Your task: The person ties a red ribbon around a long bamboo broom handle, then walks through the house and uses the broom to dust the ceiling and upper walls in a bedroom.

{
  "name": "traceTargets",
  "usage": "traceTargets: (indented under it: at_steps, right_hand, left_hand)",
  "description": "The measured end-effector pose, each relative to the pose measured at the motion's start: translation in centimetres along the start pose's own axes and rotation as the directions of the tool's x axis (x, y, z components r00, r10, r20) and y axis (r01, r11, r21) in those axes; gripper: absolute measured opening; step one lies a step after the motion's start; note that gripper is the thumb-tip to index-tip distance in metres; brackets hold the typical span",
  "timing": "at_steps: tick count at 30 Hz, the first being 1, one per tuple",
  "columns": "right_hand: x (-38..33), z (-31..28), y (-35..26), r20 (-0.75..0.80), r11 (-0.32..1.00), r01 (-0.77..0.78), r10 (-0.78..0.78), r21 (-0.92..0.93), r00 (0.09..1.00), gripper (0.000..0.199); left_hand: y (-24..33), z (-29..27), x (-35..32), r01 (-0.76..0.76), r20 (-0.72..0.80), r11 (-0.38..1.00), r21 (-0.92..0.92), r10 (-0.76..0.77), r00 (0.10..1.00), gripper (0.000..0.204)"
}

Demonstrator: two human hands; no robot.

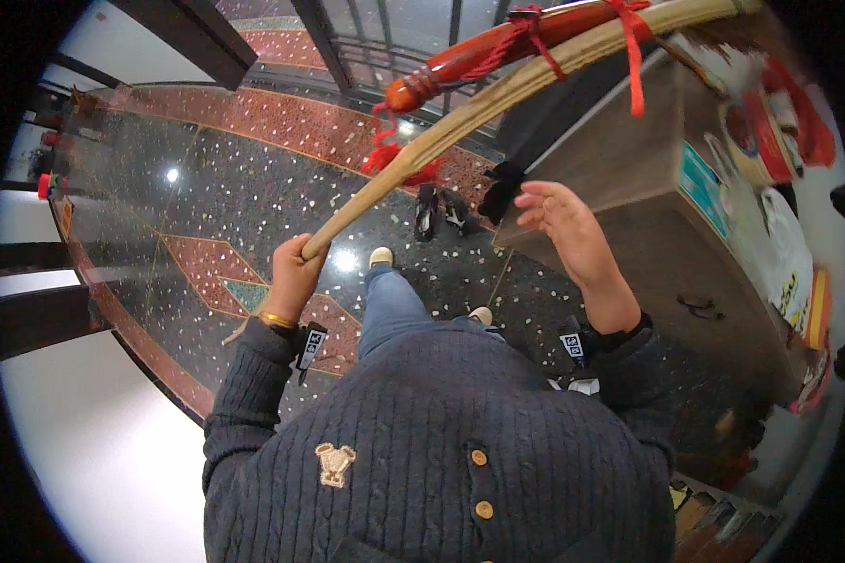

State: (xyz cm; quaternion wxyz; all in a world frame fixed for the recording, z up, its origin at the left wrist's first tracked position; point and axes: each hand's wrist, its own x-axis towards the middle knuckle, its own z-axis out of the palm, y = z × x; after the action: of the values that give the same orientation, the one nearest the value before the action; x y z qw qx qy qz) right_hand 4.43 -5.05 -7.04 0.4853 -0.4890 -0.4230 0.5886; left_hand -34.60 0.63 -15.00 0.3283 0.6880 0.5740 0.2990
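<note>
Head view: left of the cabinet [671, 235], the left hand [294, 278] wraps one end of the pale pole [483, 110], which slants from that grip seemingly past the cabinet; the right hand [573, 235] is open, empty.

No readable text: patterned wrist tags [312, 349], blurred print on white bag [785, 246].

Black shoes [426, 212] on speckled floor [253, 174], near brown cabinet [667, 239].

Probably a home's entrance hall, though a shop cannot be ruled out: shoes [426, 214] on a speckled floor [253, 178], metal-framed glazing [390, 68], and a brown counter [638, 220] beside household clutter.
</note>
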Motion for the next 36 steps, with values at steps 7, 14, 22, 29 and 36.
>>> traceTargets:
  at_steps: [7,14,22,29,36]
  right_hand:
    - [8.4,0.4,13.3,-0.282,0.882,-0.44,0.472,0.17,0.835,0.03]
    - [16.0,-0.2,23.9,-0.314,0.724,-0.618,0.689,0.306,0.653,0.017]
    - [23.8,-9.6,45.0,-0.492,0.488,-0.873,0.759,-0.003,0.426,0.014]
    - [28.4,-18.8,62.8,-0.613,0.191,-0.819,0.577,-0.541,0.54,0.041]
    - [32.5,-21.1,71.8,-0.507,-0.02,-0.687,0.691,-0.726,0.516,0.051]
  left_hand:
    - [-5.0,-1.6,5.8,-0.203,0.002,0.967,0.154,0.205,0.979,0.019]
    - [-7.5,1.0,8.7,-0.236,0.066,0.961,0.143,0.229,0.971,0.027]
    - [-12.8,10.0,14.0,-0.169,0.074,0.972,0.163,0.159,0.985,0.025]
    - [-16.2,15.1,15.1,-0.179,0.296,0.978,0.109,0.14,0.945,0.024]
    - [-15.8,15.1,16.1,-0.161,0.365,0.98,0.119,0.108,0.925,0.03]
